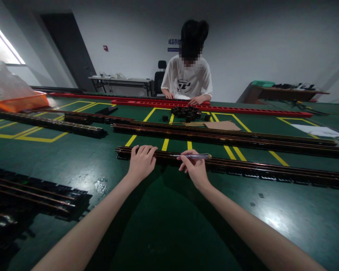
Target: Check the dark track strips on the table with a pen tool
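Observation:
A long black rail with copper-coloured strips [260,168] lies across the green table in front of me. Near its left end, my left hand [141,162] is wrapped over the rail from above, fingers curled on its far side. Further right, my right hand [196,167] grips a screwdriver [199,156] with a clear handle, between thumb and fingers. The screwdriver lies almost level, its thin shaft pointing left along the rail toward my left hand. Whether its tip touches the rail I cannot tell.
More black rails [228,140] lie beyond, with others stacked at the lower left [39,194]. A pile of small black parts [186,112] and a cardboard piece [224,125] sit mid-table. Across from me, a person [186,77] handles red rails [243,109]. An orange basket [19,102] stands left.

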